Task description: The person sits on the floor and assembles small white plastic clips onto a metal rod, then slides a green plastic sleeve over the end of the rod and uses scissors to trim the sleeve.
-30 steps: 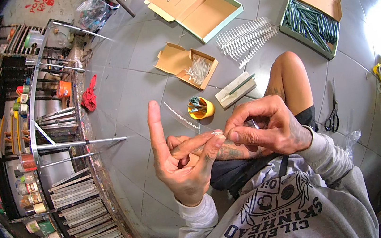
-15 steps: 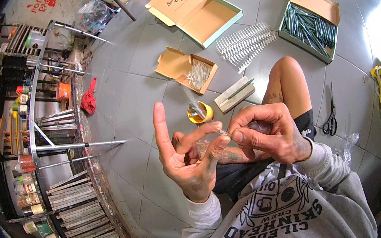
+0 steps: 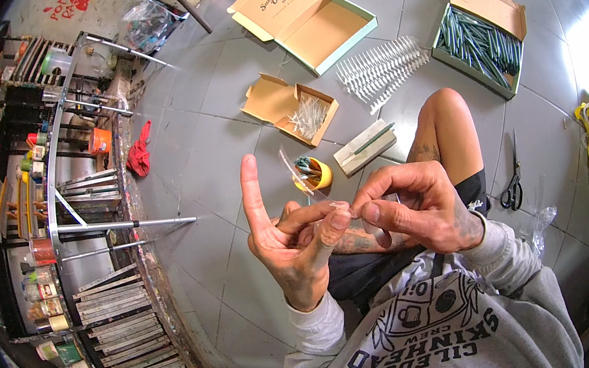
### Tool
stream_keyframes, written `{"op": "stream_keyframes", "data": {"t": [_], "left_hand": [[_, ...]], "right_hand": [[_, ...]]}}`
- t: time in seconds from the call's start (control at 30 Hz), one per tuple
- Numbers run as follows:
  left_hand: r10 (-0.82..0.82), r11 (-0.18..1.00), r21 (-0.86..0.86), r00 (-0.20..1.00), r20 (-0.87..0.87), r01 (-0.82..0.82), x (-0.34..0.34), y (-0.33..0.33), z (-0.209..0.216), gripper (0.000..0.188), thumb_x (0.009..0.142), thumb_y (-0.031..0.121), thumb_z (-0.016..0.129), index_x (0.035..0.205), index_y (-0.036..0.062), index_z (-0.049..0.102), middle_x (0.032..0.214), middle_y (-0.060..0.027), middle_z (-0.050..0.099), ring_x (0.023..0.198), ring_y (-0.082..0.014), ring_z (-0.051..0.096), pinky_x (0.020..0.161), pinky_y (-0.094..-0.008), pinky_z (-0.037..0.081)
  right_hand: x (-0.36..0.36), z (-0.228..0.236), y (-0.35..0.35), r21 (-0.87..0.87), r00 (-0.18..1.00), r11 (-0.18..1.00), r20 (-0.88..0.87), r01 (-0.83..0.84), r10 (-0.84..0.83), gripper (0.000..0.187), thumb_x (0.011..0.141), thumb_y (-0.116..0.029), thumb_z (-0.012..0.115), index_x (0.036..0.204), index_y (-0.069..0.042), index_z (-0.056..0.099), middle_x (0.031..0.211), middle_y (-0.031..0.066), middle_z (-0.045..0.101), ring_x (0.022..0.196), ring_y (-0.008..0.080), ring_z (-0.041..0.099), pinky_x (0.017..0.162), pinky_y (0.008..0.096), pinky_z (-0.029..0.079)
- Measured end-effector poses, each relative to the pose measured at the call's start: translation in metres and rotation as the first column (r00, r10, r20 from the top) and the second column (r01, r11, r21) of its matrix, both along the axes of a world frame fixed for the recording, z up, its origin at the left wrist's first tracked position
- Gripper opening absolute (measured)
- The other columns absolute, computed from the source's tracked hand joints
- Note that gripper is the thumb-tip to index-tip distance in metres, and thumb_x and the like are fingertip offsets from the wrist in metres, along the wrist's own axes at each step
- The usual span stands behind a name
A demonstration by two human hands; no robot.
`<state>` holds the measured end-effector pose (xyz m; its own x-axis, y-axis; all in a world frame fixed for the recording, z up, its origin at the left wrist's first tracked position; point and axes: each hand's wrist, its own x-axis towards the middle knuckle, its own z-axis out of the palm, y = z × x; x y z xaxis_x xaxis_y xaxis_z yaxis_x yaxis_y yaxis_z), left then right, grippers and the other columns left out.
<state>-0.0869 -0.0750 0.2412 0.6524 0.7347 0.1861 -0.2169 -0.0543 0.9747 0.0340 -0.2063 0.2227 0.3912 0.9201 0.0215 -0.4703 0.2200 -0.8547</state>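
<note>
The left hand [image 3: 295, 246] pinches a thin clear strip [image 3: 294, 171] between thumb and a bent finger, with the index finger standing straight up, apart from it. The right hand [image 3: 419, 209] closes thumb and fingertips together just beside the left's pinch, apparently on the same strip, though the fingers cover the exact grip. From the left fingertips the strip's long axis runs away from the body and leans left, bowing slightly, its free end pointing beyond the hands. It crosses in front of the left edge of a yellow cup [image 3: 323, 174] holding dark green pieces.

White marks show along the strip, but at this angle they are too fine to read. Dark script is printed inside the lid of a mint-edged box [image 3: 326, 33] well beyond the hands; the grey sweatshirt [image 3: 430, 329] below them bears large dark lettering and a crest.

Under the right fingers a pale, shiny curve shows; whether it is the strip's other end cannot be told. Just beyond the hands, a green stick [image 3: 372, 138] lies on a pale block [image 3: 356, 159]. Farther off is a small cardboard box [image 3: 266, 99] of clear slivers, too thin to tell singly. The right forearm's sleeve partly hides a crumpled clear wrapper [image 3: 543, 221].
</note>
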Motion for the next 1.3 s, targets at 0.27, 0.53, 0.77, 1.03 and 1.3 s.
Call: {"op": "stream_keyframes", "data": {"t": [0.27, 0.53, 0.77, 1.03, 1.3], "left_hand": [[0.012, 1.000, 0.024, 1.000, -0.013, -0.011, 0.000, -0.002, 0.005, 0.112, 0.072, 0.000, 0.085, 0.154, -0.0029, 0.008, 0.078, -0.0128, 0.074, 0.066, -0.0015, 0.056, 0.064, -0.0112, 0.040], [0.096, 0.982, 0.164, 0.995, -0.027, -0.090, -0.006, -0.005, 0.000, 0.094, 0.072, -0.002, 0.084, 0.145, 0.0011, 0.026, 0.077, -0.0127, 0.073, 0.060, 0.0008, 0.044, 0.055, -0.0123, 0.035], [0.148, 0.868, 0.487, 0.987, -0.061, -0.100, -0.008, -0.007, -0.006, 0.028, 0.075, 0.003, 0.082, 0.098, 0.0101, 0.069, 0.085, -0.0003, 0.075, 0.061, -0.0039, 0.047, 0.056, -0.0189, 0.032], [0.241, 0.731, 0.679, 0.957, -0.163, -0.069, -0.010, -0.011, 0.009, 0.016, 0.073, 0.012, 0.081, 0.086, 0.0147, 0.074, 0.088, 0.0046, 0.075, 0.063, -0.0074, 0.052, 0.072, -0.0248, 0.036], [0.284, 0.707, 0.698, 0.949, -0.139, -0.110, -0.005, -0.013, 0.005, 0.020, 0.071, 0.014, 0.082, 0.090, 0.0160, 0.075, 0.095, 0.0025, 0.074, 0.064, -0.0082, 0.050, 0.074, -0.0256, 0.037]], "right_hand": [[0.002, -0.003, 0.003, 0.064, 0.990, 0.996, 0.121, 0.065, -0.072, 0.017, 0.094, -0.009, 0.065, 0.099, 0.007, 0.066, 0.085, 0.0062, 0.065, 0.067, 0.0063, 0.059, 0.055, 0.0206, 0.047], [0.004, -0.001, 0.004, 0.077, 0.973, 0.993, 0.208, 0.088, -0.103, 0.016, 0.092, -0.010, 0.067, 0.093, 0.005, 0.067, 0.084, 0.0054, 0.066, 0.072, 0.0066, 0.059, 0.061, 0.0206, 0.046], [0.008, -0.005, 0.002, 0.002, 0.991, 0.999, 0.125, 0.050, -0.050, 0.017, 0.093, -0.012, 0.067, 0.094, 0.005, 0.065, 0.083, 0.0056, 0.066, 0.067, 0.0073, 0.060, 0.057, 0.0210, 0.047], [-0.003, -0.009, 0.004, 0.095, 0.996, 0.995, -0.091, 0.002, 0.007, 0.019, 0.095, -0.014, 0.067, 0.099, 0.004, 0.063, 0.081, 0.0043, 0.065, 0.061, 0.0064, 0.059, 0.052, 0.0202, 0.046], [-0.001, -0.006, 0.004, 0.043, 0.995, 0.999, -0.103, 0.016, -0.012, 0.016, 0.097, -0.012, 0.064, 0.100, 0.004, 0.062, 0.083, 0.0039, 0.064, 0.063, 0.0056, 0.057, 0.054, 0.0206, 0.046]]}}
